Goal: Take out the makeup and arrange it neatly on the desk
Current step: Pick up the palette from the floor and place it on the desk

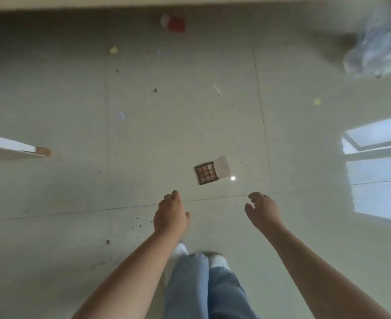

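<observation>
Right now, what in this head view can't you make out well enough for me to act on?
- Desk: only a corner shows, cut by the left edge.
- Eyeshadow palette on the floor: pan shades too small.
- Red and white item: blurred, unidentifiable.
- Plastic bag: blurred, contents hidden.
- Left hand, right hand: fingers loosely curled, empty.

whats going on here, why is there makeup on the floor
A person stands looking down at a tiled floor. An open eyeshadow palette lies on it just ahead of them, untouched. Both arms are stretched forward: the left hand and right hand hover above the floor with loosely curled fingers, holding nothing. Further off lie a red and white item, a crumpled plastic bag and small scraps.
</observation>
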Tool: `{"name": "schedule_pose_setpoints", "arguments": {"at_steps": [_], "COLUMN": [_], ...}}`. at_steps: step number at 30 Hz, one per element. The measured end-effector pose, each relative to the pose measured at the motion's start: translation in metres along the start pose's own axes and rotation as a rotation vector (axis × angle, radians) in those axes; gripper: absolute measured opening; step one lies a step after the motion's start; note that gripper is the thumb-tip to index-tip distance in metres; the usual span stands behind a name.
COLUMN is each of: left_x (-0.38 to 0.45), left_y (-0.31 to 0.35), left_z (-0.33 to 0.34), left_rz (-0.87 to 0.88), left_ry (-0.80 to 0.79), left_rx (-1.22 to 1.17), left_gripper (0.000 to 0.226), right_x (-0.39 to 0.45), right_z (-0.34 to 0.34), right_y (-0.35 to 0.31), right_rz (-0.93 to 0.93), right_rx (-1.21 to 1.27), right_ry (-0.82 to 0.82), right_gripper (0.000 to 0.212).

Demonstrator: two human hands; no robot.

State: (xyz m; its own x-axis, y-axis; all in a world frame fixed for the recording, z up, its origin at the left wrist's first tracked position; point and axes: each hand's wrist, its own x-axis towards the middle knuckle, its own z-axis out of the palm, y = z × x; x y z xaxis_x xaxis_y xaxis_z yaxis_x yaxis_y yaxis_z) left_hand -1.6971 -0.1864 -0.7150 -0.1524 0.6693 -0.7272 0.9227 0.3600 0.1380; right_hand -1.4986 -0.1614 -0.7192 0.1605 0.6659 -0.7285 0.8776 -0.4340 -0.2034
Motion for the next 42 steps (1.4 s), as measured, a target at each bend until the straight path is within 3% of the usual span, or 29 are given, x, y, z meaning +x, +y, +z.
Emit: {"name": "schedule_pose_setpoints", "arguments": {"at_steps": [3,7,10,16,20,23,28,34,36,39,42], "left_x": [0.073,0.149,0.189,0.219,0.209,0.174,0.066,-0.114,-0.171,-0.248,-0.320], "left_y": [0.002,0.008,0.013,0.016,0.009,0.000,-0.013,-0.043,-0.056,-0.087,-0.118], "left_z": [0.048,0.095,0.117,0.128,0.116,0.093,0.025,-0.086,-0.127,-0.179,-0.211], "left_rz": [0.037,0.130,0.184,0.365,0.344,0.340,0.277,0.024,-0.138,-0.328,-0.483], "left_ry": [-0.003,0.067,0.148,0.213,0.200,0.175,0.104,0.060,0.138,0.363,0.557], "left_rx": [-0.012,0.044,0.073,0.159,0.096,-0.003,-0.213,-0.665,-0.874,-0.997,-1.125], "left_gripper": [0.046,0.083,0.096,0.069,0.061,0.065,0.078,0.086,0.073,0.027,0.028], "right_x": [0.072,0.147,0.186,0.212,0.196,0.154,0.057,-0.094,-0.146,-0.225,-0.295], "right_z": [0.038,0.070,0.086,0.101,0.086,0.057,-0.012,-0.097,-0.123,-0.155,-0.176], "right_y": [0.012,0.015,0.014,0.004,0.004,-0.004,-0.040,-0.122,-0.159,-0.215,-0.265], "right_rz": [0.012,0.019,0.035,0.083,-0.050,-0.117,-0.219,-0.358,-0.408,-0.506,-0.636], "right_rx": [0.037,0.075,0.124,0.120,0.265,0.402,0.389,0.335,0.339,0.312,0.235], "right_ry": [0.023,0.102,0.167,0.170,0.101,0.023,-0.037,-0.219,-0.313,-0.443,-0.563], "right_gripper": [0.037,0.042,0.045,0.032,0.018,0.017,0.015,0.013,0.012,0.015,0.015]}}
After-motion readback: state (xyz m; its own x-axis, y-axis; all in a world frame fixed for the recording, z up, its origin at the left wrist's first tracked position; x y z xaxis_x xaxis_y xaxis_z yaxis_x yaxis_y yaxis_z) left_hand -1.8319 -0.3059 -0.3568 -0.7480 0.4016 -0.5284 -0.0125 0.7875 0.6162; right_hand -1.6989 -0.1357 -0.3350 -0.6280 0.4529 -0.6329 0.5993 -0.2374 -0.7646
